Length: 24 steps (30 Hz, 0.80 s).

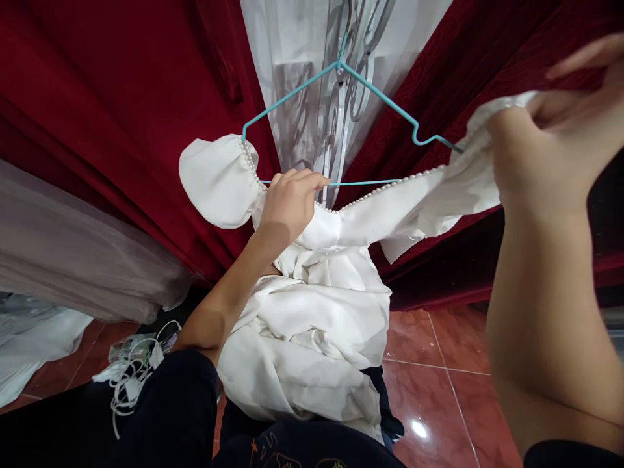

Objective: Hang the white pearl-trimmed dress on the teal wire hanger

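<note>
A white satin dress (pixel 336 305) with a pearl-trimmed neckline drapes down over my lap. It hangs partly on a light-blue hanger (pixel 297 86), whose left end sits inside the puffed sleeve (pixel 214 179). My left hand (pixel 291 198) is closed around the neckline and the hanger's lower bar, near the middle. Far to the right, my right hand (pixel 560 130) is closed on the other sleeve, pulling that side of the dress outward. Its thumb lies under the fabric edge, and some fingers are stretched up. The hanger's right tip reaches into the cloth beside this hand.
Red curtains (pixel 121 97) hang on both sides, with a white ornate metal frame (pixel 336 130) between them. Sheer pale fabric (pixel 82 240) hangs at left. Tangled white cables (pixel 129 383) lie at lower left. Red tiles (pixel 433 383) cover the floor.
</note>
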Each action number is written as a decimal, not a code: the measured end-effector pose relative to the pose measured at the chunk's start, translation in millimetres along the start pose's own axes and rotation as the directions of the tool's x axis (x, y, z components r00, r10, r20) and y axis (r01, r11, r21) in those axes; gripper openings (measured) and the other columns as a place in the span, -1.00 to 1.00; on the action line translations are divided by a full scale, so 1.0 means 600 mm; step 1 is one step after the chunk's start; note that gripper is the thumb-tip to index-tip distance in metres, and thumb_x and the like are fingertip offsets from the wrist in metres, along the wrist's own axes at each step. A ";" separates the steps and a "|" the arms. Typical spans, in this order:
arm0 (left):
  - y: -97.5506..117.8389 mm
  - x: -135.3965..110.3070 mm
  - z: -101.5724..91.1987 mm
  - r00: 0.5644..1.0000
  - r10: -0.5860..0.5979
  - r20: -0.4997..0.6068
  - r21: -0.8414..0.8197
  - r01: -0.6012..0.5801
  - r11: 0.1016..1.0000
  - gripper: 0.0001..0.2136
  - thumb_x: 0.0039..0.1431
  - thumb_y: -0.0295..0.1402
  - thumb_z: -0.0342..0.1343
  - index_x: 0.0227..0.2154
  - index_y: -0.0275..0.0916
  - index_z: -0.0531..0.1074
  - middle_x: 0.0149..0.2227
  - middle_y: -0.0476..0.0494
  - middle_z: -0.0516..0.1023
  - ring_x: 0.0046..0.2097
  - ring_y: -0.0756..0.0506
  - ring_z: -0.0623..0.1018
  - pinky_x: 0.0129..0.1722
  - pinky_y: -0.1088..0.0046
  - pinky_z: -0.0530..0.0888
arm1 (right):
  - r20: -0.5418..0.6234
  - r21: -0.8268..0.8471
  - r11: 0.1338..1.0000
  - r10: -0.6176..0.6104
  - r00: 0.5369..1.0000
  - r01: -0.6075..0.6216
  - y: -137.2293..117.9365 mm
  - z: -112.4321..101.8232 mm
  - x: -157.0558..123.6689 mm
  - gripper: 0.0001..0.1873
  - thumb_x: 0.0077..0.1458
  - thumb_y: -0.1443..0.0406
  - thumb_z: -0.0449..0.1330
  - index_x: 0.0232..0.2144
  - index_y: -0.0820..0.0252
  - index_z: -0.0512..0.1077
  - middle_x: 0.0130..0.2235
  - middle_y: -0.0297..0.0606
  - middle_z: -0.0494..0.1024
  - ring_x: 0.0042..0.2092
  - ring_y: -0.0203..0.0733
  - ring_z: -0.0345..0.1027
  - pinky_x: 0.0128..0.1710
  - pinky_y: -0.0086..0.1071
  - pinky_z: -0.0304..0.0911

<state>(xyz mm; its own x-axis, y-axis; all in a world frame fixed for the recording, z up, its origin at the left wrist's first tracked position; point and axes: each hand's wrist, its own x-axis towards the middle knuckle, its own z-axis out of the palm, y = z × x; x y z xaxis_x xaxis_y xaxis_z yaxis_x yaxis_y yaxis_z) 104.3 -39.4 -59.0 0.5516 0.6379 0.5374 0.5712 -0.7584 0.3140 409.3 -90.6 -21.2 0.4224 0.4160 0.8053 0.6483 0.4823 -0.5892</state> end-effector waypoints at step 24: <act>0.012 -0.037 -0.027 0.673 -0.118 -0.730 0.023 0.197 0.980 -0.68 0.30 -0.56 0.25 0.01 -0.04 0.53 0.08 -0.12 0.49 0.19 -0.22 0.46 0.36 0.01 0.32 | 0.207 -0.133 0.968 -0.182 0.961 0.212 -0.061 0.177 -0.219 -0.78 0.37 0.24 0.17 -0.14 -0.03 0.65 -0.24 -0.34 0.63 -0.17 -0.17 0.46 0.03 -0.11 0.21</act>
<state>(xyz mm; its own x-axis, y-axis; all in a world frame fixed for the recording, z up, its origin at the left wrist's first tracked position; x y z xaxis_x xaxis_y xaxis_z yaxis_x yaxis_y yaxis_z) 86.3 -61.1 -56.1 -0.1400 0.4212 0.8961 0.6827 -0.6145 0.3954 262.5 -81.0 -112.4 0.1565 0.4719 0.8676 0.8017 0.4524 -0.3906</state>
